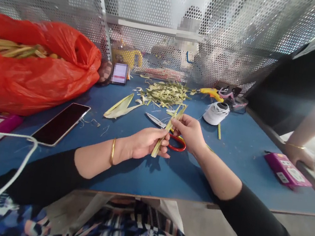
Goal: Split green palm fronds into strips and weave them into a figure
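Note:
My left hand is wrapped round the lower part of a bundle of pale green plant strips. Higher up, my right hand pinches the same bundle near its top end. The strips stand tilted, leaning to the right at the top. Beneath them on the blue table lie scissors with red handles, their blades pointing to the back left and partly hidden by the bundle. A pale split husk lies to the left, and a pile of green and cream trimmings is farther back.
A red plastic bag of stalks fills the left. Two phones, purple packets and a white cable surround the work area. A white spool, a yellow tool and glasses sit back right. Another person's hand rests at the right edge.

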Motion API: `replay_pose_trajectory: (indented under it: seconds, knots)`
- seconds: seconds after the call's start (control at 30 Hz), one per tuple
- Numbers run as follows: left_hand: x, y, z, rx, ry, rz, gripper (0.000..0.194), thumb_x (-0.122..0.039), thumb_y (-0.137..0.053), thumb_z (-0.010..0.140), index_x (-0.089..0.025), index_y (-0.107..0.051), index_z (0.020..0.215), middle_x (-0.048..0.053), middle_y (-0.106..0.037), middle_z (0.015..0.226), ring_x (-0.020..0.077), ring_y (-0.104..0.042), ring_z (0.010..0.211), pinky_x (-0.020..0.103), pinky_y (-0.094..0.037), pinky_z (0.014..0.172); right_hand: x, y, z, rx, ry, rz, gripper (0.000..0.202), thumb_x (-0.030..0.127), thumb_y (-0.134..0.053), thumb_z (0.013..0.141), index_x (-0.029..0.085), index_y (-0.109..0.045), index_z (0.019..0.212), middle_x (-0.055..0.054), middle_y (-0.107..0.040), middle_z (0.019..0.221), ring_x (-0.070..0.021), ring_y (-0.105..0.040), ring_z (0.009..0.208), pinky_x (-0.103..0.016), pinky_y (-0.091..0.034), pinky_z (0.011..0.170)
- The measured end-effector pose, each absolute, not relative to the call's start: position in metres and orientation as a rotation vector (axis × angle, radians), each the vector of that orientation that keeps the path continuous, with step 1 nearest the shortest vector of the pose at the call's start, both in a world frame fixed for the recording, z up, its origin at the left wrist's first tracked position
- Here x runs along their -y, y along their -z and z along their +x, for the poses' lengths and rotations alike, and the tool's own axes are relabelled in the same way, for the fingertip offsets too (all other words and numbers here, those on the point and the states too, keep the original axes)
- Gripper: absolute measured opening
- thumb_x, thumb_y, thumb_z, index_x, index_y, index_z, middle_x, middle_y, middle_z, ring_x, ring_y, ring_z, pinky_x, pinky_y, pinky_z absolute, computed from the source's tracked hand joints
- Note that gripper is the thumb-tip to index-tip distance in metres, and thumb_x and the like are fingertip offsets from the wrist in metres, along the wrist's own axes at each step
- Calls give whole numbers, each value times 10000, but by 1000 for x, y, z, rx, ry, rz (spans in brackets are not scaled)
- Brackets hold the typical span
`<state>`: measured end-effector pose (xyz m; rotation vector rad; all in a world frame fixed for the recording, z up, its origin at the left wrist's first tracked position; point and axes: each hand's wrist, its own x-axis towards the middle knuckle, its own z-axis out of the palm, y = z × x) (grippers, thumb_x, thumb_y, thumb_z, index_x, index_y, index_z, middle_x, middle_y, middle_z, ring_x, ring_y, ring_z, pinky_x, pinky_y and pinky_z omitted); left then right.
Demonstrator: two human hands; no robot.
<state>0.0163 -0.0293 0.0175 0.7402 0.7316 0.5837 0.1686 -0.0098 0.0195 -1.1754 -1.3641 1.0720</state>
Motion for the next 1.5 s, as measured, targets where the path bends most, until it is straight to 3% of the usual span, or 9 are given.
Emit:
replay_pose_trajectory:
  seconds: [0.13, 0.23, 0.37, 0.6, 0.8, 0.93, 1.1, 1.2, 1.5]
  knots:
    - [30, -16, 16, -782, -595, 796, 250, -217, -432, 943, -144, -518, 720, 11, -548, 646, 82, -526, 472, 186, -423, 446, 10, -21, 167, 1345, -1103, -1187, 328, 417, -733, 640, 175, -516, 597, 54, -552, 497, -53, -475, 395, -193, -364, 417]
    - [30, -17, 16, -798, -606, 863, 251, -231, -446, 933, -153, -491, 698, -59, -395, 545, 21, -265, 366, 140, -162, 363, 11, -23, 166, 1290, -1141, -1212, 362, 439, -759, 602, 178, -510, 622, 62, -542, 492, -53, -460, 379, -193, -347, 399]
    - [34, -20, 16, -875, -629, 962, 246, -313, -474, 916, -179, -470, 710, -104, -252, 506, 39, -135, 387, 174, -87, 394, 15, -27, 166, 1324, -1304, -1184, 393, 462, -769, 574, 154, -604, 754, 68, -551, 494, -37, -378, 344, -191, -260, 368]
    - [40, -27, 17, -951, -663, 1138, 382, -519, -490, 868, -182, -491, 690, -103, -240, 503, 60, -127, 426, 234, -67, 431, 15, -31, 170, 1227, -1427, -1116, 362, 443, -786, 539, 163, -562, 593, 59, -490, 443, -55, -397, 367, -205, -278, 383]
    - [40, -24, 16, -1012, -617, 1164, 368, -503, -546, 834, -190, -450, 666, -106, -268, 498, 51, -145, 417, 231, -63, 419, -2, -45, 202, 1001, -1138, -1132, 402, 454, -803, 457, 180, -579, 647, 40, -512, 508, -79, -432, 411, -235, -372, 423]
    - [33, -24, 14, -1042, -668, 1062, 309, -422, -496, 885, -192, -432, 688, -117, -239, 493, 45, -113, 408, 211, -64, 416, -9, -58, 228, 1238, -711, -1454, 326, 492, -696, 625, 203, -552, 663, -6, -587, 601, -143, -547, 515, -283, -442, 524]
    - [23, -29, 9, -989, -814, 935, 360, -487, -559, 852, -194, -416, 699, -122, -229, 499, 33, -98, 403, 198, -39, 417, -4, -57, 230, 2041, -140, -2249, 137, 310, -662, 763, 181, -640, 723, -121, -719, 881, -277, -670, 866, -303, -437, 630]
    - [20, -32, 6, -954, -855, 888, 399, -520, -626, 803, -185, -432, 704, -117, -256, 507, 26, -110, 402, 197, -32, 414, -3, -50, 225, 2112, -137, -2308, 39, 193, -649, 766, 167, -679, 766, -147, -730, 963, -295, -675, 942, -295, -436, 655]
    - [20, -29, 5, -918, -852, 844, 318, -425, -610, 843, -174, -453, 726, -108, -280, 521, 21, -144, 395, 182, -58, 410, -1, -55, 224, 2101, -63, -2339, 270, 70, -443, 835, 138, -692, 915, -181, -716, 1017, -281, -677, 961, -298, -448, 676]
